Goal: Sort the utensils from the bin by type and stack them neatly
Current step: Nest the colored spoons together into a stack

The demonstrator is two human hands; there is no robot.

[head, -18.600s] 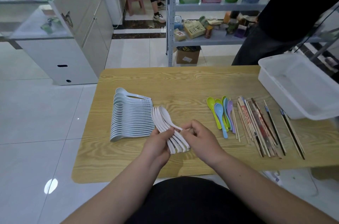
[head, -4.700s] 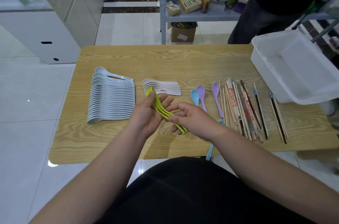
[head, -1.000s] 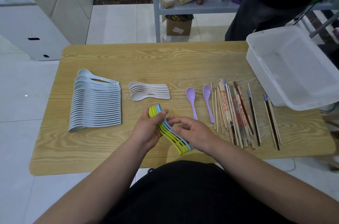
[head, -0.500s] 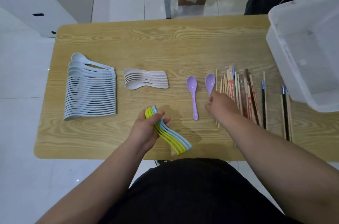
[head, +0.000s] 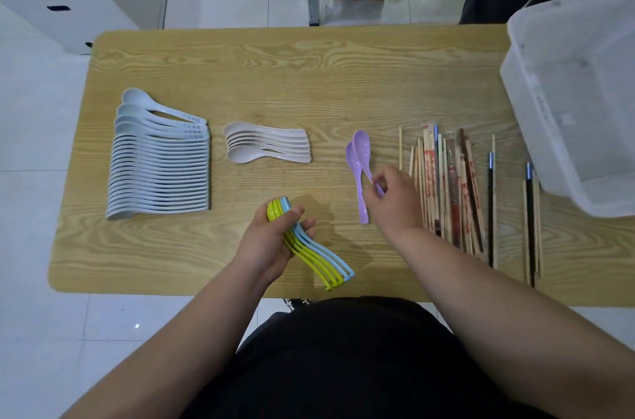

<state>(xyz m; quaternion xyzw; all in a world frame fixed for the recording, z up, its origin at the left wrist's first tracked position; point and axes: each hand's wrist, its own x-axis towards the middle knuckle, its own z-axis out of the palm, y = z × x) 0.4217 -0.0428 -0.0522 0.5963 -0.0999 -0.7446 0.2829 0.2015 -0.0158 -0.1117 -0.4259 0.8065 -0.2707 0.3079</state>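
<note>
From the head view, the left hand [head: 266, 243] hovers over the near edge of the bench [head: 309, 75], fingers wrapped around a nested stack of green and blue spoons [head: 311, 246] whose handles fan out toward the person's body. The right hand [head: 391, 200] reaches forward just left of the chopsticks [head: 446, 185], thumb and fingers pinched on the handle of a purple spoon [head: 362, 145]. That spoon's bowl overlaps the bowl of a second purple spoon [head: 357, 185], which lies flat on the bench.

The white bin [head: 577, 102] sits at the bench's far right corner, right of the chopsticks; the part of its inside that shows holds nothing I can make out. Well left of the chopsticks, a long row of pale blue spoons [head: 159, 161] lies nested along the left end of the bench. Between that row and the purple spoons sits a short stack of cream spoons [head: 266, 147]. Two dark chopstick pairs [head: 508, 212] lie between the main chopstick bundle and the bin.

Half a second earlier the right hand was only touching the handle of the right-hand purple spoon, and the two purple spoons lay apart, side by side. Now that spoon is gripped and has shifted left against the other. The left hand's hold on the coloured stack is unchanged.
</note>
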